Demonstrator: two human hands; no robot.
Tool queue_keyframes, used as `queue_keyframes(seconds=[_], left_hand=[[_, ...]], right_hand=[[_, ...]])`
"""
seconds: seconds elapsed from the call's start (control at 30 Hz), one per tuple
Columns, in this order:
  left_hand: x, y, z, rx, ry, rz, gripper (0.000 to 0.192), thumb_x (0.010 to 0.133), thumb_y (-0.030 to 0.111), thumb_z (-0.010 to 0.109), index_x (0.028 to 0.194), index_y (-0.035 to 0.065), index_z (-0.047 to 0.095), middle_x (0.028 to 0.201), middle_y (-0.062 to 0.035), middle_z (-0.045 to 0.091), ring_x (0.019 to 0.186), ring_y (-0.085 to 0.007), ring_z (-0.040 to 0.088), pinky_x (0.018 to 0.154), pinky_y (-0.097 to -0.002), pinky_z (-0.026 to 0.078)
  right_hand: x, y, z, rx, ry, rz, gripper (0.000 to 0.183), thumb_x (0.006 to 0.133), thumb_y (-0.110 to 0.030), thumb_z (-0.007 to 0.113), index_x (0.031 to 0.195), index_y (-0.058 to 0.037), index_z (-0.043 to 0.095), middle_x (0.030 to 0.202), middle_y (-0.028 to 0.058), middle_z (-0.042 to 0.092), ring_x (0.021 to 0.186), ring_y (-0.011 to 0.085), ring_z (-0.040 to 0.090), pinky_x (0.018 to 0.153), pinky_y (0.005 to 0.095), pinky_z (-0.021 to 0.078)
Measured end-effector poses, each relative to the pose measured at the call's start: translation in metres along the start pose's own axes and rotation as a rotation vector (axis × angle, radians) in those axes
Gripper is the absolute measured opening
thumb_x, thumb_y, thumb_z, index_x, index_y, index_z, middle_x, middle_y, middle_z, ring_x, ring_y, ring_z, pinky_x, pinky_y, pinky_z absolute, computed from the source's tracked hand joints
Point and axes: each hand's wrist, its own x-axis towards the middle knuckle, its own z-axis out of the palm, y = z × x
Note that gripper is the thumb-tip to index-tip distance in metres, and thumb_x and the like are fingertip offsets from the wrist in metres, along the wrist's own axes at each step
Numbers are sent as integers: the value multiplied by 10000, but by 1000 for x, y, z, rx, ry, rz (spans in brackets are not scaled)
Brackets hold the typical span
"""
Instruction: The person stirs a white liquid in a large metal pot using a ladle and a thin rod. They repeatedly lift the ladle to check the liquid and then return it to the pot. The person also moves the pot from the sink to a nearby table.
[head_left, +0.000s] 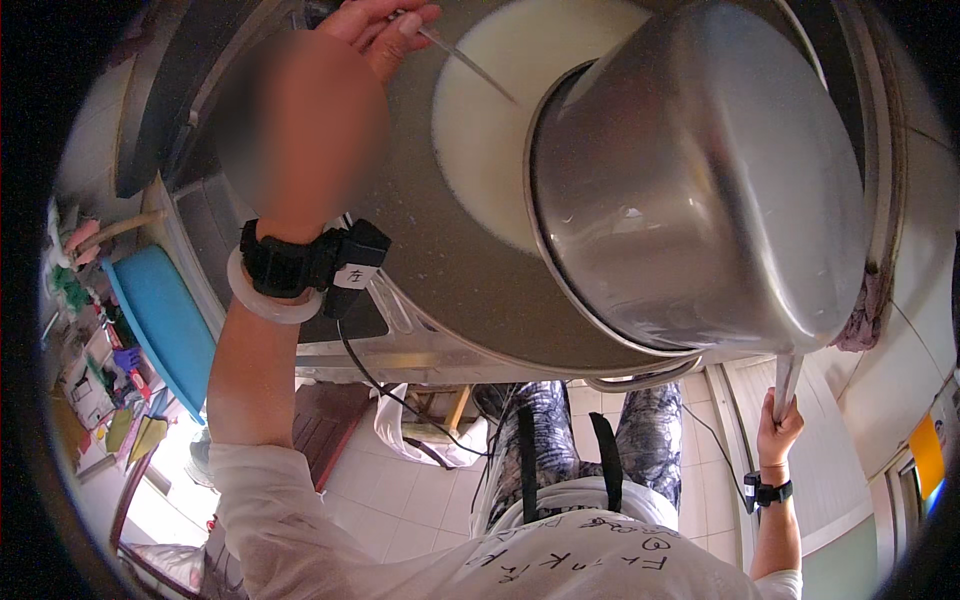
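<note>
A steel saucepan (697, 180) is tipped on its side over a large metal pan or basin (420, 285), its mouth facing left. My right hand (780, 431) grips the saucepan's handle (786, 382) at the lower right. Whitish, milky liquid (487, 142) lies in the big vessel beyond the saucepan's rim. At the top, my left hand (375, 34) pinches a thin metal utensil (472, 67), its tip over the pale liquid; whether it touches the liquid cannot be told. Part of the left hand is blurred, and the saucepan's inside is hidden.
The big vessel has a loop handle (645, 381) at its near edge, close to my body. A blue plastic basin (161, 322) stands at the left, with assorted items beyond it. A crumpled cloth (862, 315) hangs at the right. A dark cable runs from my left wrist.
</note>
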Motion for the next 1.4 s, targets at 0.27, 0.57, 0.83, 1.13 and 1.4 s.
queue_keyframes(seconds=[0.27,0.57,0.83,1.13,1.4], left_hand=[[2,-2,-3,30,-5,17,270,993,152,609,1219,15,662,1135,-87,719,1016,-136,671,918,-248,510],[3,-3,-5,48,16,6,267,991,150,610,1218,20,664,1139,-93,720,1005,-139,677,906,-249,515],[-9,-20,-11,235,30,13,290,984,210,618,1228,62,674,1144,-45,724,1012,-107,672,919,-239,501],[-32,-35,-12,126,23,41,284,992,237,606,1220,86,679,1123,-39,729,1047,-116,662,924,-258,501],[-53,-53,-2,157,14,51,275,1000,236,594,1222,97,677,1114,-48,731,1024,-125,669,912,-271,511]], right_hand=[[-4,10,-2,-13,-67,126,182,797,-45,652,976,-34,622,641,177,542,548,357,537,534,374,447],[0,3,-1,-14,-46,107,173,819,-71,670,978,-34,617,652,177,560,557,354,562,535,375,447],[-9,-15,2,39,-42,82,99,865,-84,653,947,-39,619,625,130,540,532,224,520,527,342,441],[-24,-23,-9,-52,-78,113,152,845,-95,656,989,-47,641,678,161,580,569,310,565,568,361,476],[-27,-9,-5,-75,-89,48,186,826,-69,658,1010,-51,637,668,149,585,552,283,567,553,358,467]])
